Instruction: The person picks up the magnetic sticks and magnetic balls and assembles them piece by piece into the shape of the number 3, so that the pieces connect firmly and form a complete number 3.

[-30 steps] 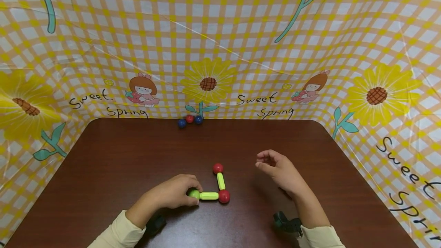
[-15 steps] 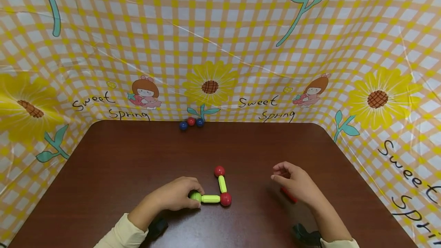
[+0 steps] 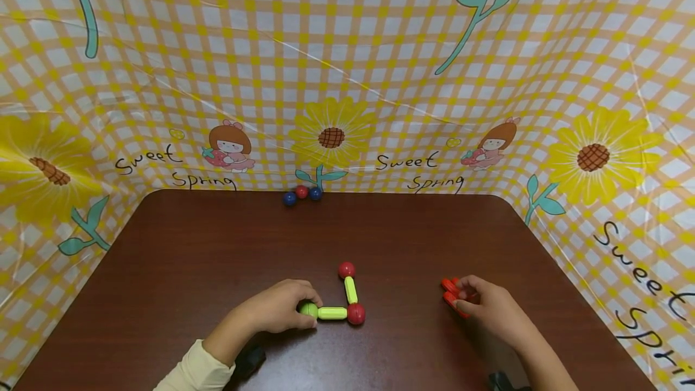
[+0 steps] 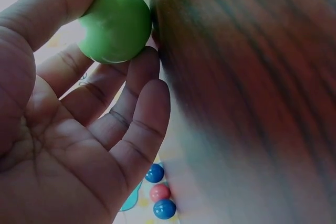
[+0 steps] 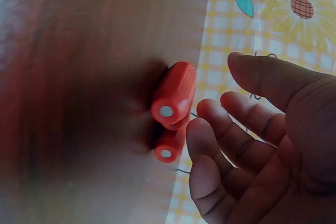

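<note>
My left hand point(image 3: 277, 306) pinches a green ball point(image 4: 118, 27) between thumb and fingers, at the left end of an L-shaped magnetic construction. From that ball a yellow-green rod point(image 3: 332, 313) runs right to a red ball point(image 3: 355, 314). A second yellow-green rod point(image 3: 350, 290) leads from there to another red ball point(image 3: 346, 270) farther back. On the right, my right hand point(image 3: 496, 312) reaches over several red magnetic rods point(image 3: 449, 299), partly covering them in the head view. In the right wrist view its thumb and fingers stand apart, beside a red rod point(image 5: 178, 90) with a silvery end.
At the back edge of the dark brown table point(image 3: 228, 234) sit a blue ball point(image 3: 289, 198), a red ball point(image 3: 301, 192) and another blue ball point(image 3: 315, 193). A checked, flower-printed cloth point(image 3: 347, 35) rises behind and along both sides.
My right hand has moved right and toward me, then down to the red rods, which now show more. The left hand keeps its hold on the green ball.
</note>
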### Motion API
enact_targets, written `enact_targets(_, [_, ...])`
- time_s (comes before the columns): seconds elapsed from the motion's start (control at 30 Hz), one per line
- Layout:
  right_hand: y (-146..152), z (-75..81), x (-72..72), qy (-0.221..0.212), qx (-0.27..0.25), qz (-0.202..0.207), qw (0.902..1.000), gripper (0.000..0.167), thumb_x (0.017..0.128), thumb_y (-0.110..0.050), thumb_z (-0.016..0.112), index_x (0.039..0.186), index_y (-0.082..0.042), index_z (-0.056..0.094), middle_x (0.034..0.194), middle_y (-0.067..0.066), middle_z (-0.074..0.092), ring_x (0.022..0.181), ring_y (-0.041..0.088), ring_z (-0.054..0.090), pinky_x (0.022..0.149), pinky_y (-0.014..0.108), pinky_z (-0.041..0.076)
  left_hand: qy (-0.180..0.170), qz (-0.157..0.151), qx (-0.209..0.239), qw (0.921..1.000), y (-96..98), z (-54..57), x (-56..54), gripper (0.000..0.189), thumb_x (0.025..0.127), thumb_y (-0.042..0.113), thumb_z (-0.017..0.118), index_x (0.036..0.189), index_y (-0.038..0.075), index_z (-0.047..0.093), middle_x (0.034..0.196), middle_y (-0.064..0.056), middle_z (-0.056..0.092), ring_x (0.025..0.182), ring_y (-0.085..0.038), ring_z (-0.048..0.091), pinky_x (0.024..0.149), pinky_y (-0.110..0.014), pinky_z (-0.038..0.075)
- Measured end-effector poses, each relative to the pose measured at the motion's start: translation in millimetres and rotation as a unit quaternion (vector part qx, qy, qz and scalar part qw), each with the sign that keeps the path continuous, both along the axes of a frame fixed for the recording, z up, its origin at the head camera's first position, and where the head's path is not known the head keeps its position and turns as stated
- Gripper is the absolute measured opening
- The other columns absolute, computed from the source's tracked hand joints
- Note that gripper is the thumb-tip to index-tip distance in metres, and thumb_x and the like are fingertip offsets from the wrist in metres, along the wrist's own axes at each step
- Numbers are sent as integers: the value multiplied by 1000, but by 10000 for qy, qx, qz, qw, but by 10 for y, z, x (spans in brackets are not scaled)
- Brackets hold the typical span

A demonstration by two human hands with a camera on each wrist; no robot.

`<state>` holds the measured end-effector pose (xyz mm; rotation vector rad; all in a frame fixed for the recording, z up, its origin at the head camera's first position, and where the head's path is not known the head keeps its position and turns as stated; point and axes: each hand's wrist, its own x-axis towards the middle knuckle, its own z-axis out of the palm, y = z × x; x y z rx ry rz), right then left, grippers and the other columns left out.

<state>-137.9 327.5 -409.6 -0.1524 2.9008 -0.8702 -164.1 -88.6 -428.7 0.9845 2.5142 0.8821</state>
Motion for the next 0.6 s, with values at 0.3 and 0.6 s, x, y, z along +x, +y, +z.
enact_targets(0.3, [12,-121,19,308,400,237,9984,20,87,-14,76,101,-9,64,82,-5,59,74,13,53,65,31,44,47,-29,72,10000,-4,-6,0,20,86,19,78,105,15,72,100,13,60,89,-5,52,83,-29,45])
enact_targets(0.6, [-24,-169,36,354,481,281,9978,20,85,-9,76,100,-9,63,78,-6,60,70,13,51,61,31,41,48,-53,67,10000,-6,-30,-19,20,86,19,78,105,14,72,100,13,60,90,-5,53,83,-29,45])
